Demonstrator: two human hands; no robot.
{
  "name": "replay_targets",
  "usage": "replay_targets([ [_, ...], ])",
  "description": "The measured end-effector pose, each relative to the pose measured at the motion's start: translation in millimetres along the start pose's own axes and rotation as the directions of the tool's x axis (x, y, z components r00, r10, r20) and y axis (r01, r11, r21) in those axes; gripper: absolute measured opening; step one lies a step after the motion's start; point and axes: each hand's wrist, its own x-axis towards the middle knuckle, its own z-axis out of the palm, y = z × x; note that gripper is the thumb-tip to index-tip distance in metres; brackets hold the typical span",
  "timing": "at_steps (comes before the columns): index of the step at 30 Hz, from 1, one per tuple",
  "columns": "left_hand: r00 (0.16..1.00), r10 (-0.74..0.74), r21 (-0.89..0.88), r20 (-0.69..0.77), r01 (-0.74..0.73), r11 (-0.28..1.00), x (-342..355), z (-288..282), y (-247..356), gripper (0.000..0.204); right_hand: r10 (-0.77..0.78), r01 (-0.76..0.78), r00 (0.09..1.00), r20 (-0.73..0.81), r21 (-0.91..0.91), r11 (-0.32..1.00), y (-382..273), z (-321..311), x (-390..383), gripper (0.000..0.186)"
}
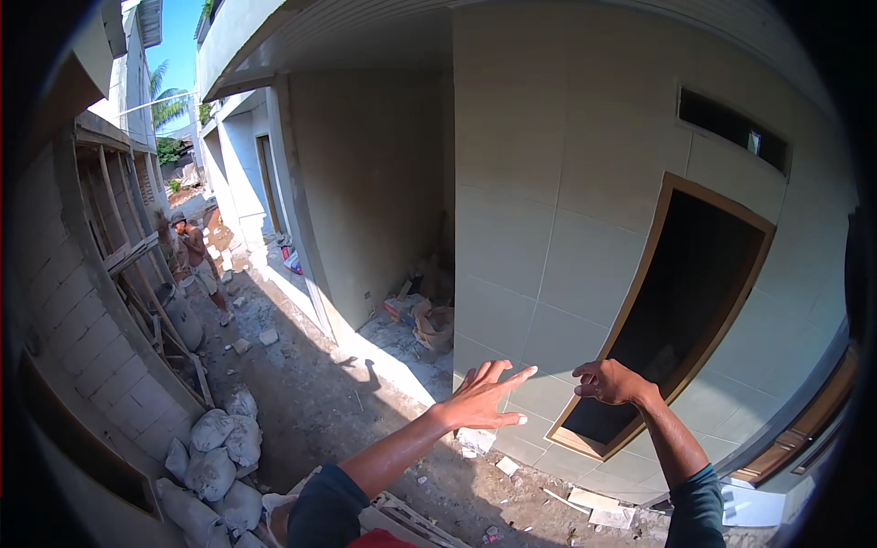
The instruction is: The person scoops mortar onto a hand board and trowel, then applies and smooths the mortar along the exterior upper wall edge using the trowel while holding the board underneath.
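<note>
So you've got both hands up in front of you, well apart. Your left hand (486,399) has its fingers spread wide with nothing in it. Your right hand (610,382) has its fingers bent inward; I can't see anything in it, and can't tell how tightly it's curled.

The closest thing is the wooden frame (720,201) set in the pale wall (512,247), ahead and to your right. Your right hand overlaps its lower left side in this view, but I can't tell if you're touching it, looks more like a gap to me.

As for how far along things are: the wall looks faced with big panels, seams and all, and the frame's already in. I'd call that part mostly done. What's left, as far as I can judge: there's no door or pane visible in the frame, just a dark gap, and the ground (311,402) needs a cleanup. Broken flat pieces (603,510) lie near the foot of the wall, and white sacks (215,461) are piled down on your left beside the rough block wall (100,356), which looks unplastered. A co-worker (192,256) stands farther down the alley. Neither of your hands shows a tool.
</note>
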Motion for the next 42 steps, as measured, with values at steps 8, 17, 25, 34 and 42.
replay_targets([
  [8, 0.849, -0.432, -0.823, -0.305, -0.006, 0.569, -68, -77, -16, 0.035, -0.341, 0.342, 0.906, -0.251, -0.040, 0.939, -167, -195, -48, 0.049],
  [17, 0.485, -0.869, -0.627, 0.093, 0.707, 0.327, -346, 126, 51, 0.065, -0.511, 0.308, 0.389, -0.767, -0.414, 0.857, -264, -388, -131, 0.039],
  [25, 0.534, -0.814, -0.827, 0.229, 0.547, 0.127, -227, -63, 174, 0.052, -0.580, -0.440, 0.040, -0.814, -0.535, 0.721, -251, -534, -196, 0.049],
  [34, 0.695, -0.371, -0.502, -0.616, 0.016, 0.864, 15, -347, 167, 0.062, -0.532, -0.631, 0.046, -0.845, -0.438, 0.641, -213, -568, -160, 0.067],
  [42, 0.159, 0.461, 0.406, -0.873, -0.289, 0.867, 212, -608, 189, 0.063, -0.485, -0.645, 0.081, -0.871, -0.417, 0.641, -200, -559, -159, 0.062],
])
